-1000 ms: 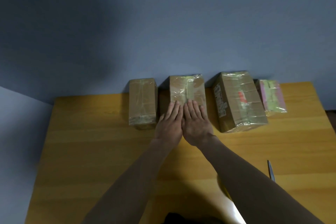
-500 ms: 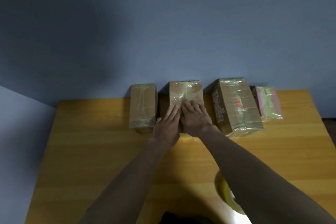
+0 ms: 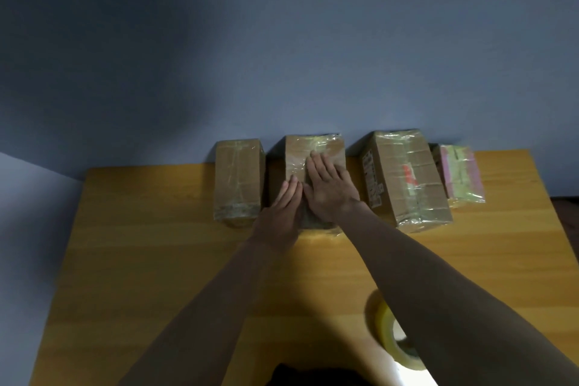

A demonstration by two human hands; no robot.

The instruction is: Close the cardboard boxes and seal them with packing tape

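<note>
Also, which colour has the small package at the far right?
Pink with pale green patches, under clear wrap, seen in the head view.

2 bare forearms reach in from the bottom edge of the head view, with no sleeves, cuffs or bands on the stretch that shows, from below the elbow down to the wrist. The left hand (image 3: 279, 213) and the right hand (image 3: 329, 188) wear no gloves, and no rings, watch or bracelet can be made out in the dim light. At the bottom edge, between the 2 arms, sits a patch of dark, near-black clothing (image 3: 300, 374), its cut too shadowed to tell.
</note>
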